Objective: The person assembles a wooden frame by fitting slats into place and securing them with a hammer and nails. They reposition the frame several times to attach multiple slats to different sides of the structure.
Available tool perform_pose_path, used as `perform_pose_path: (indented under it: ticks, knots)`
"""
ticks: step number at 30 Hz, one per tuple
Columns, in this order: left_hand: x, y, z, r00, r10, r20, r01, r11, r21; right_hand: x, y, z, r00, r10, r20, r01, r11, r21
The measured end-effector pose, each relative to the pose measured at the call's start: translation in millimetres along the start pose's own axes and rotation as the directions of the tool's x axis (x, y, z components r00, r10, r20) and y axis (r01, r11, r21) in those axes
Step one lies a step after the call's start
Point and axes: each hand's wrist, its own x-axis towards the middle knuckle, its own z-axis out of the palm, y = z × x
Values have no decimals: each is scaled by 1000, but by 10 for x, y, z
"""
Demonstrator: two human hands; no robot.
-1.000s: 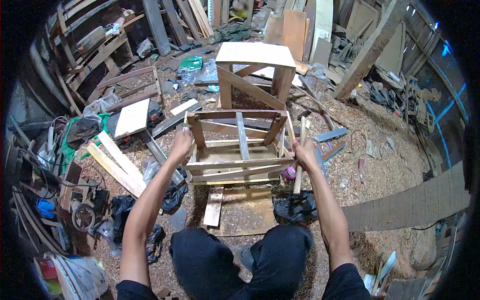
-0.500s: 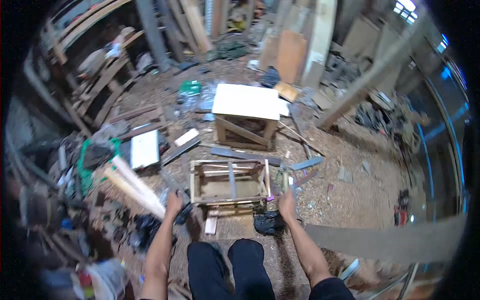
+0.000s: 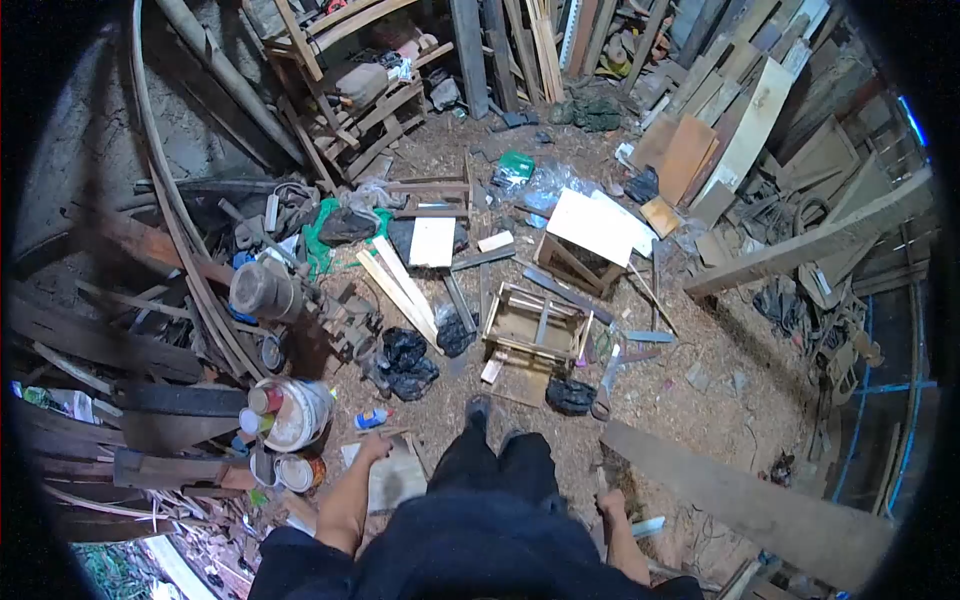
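My left hand [image 3: 375, 447] is held low at my left side with its fingers curled, and no object shows in it. Below it lies a pale flat board [image 3: 398, 478], and just beyond is a small blue-and-white bottle [image 3: 373, 418]. At my right side, my right hand [image 3: 612, 502] is closed, with a narrow brownish piece showing at its front that I cannot make out. In front of my feet stands a small open wooden frame [image 3: 535, 330] with a crossbar. A handsaw [image 3: 606, 385] lies to the right of it, by a black plastic bag [image 3: 571, 396].
A white-topped wooden stand [image 3: 590, 232] is behind the frame. A long plank [image 3: 745, 500] stretches along the right. A white bucket [image 3: 300, 415] and scrap wood crowd the left. Wood shavings [image 3: 700, 340] cover the floor, and boards [image 3: 690, 160] lean at the back.
My view has tilted down and turned left, with the frame now farther off. Both hands have drawn back from beside the frame to my sides.
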Motion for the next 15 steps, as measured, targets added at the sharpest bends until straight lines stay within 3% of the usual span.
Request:
perform_pose_path:
  ticks: [1,2,3,4,5,6,7,8,9,10,12,15]
  knots:
    - [-45,152,-85,998,55,-16,-56,995,-88,-15,-8,-55,1000,-11,-12,11,1000,11]
    - [-349,506,-211,998,58,23,-56,994,-94,-31,-40,-124,996,-80,49,78,996,46]
    - [-290,489,-155,997,68,31,-66,994,-86,-244,21,-212,984,-129,120,121,990,76]
    - [-216,431,-63,998,66,-19,-68,965,-255,-963,-416,-668,994,-72,87,55,983,177]
    - [-23,508,-15,994,72,-81,-100,903,-418,-848,-269,-566,988,-150,-33,154,970,190]
    - [136,642,15,986,91,-139,-133,934,-333,-686,-181,-442,964,-218,-156,246,949,195]
    - [163,655,94,978,100,-182,-142,961,-236,-544,-119,-369,954,-252,-161,267,960,81]
    - [33,778,155,960,147,-240,-148,989,14,-459,-30,-369,949,-277,-150,274,961,-41]
    - [-177,1137,166,931,221,-289,-148,956,255,-513,-82,-446,984,-117,-133,126,990,57]
    - [-460,1451,196,903,269,-334,-149,927,345,-719,-199,-675,992,-121,-34,125,977,171]
    - [-672,1867,227,857,367,-361,-211,890,404,-457,-29,-550,971,-169,-169,192,972,136]
    - [-755,2182,357,809,456,-371,-307,866,394,-280,65,-601,994,-81,-75,95,971,217]
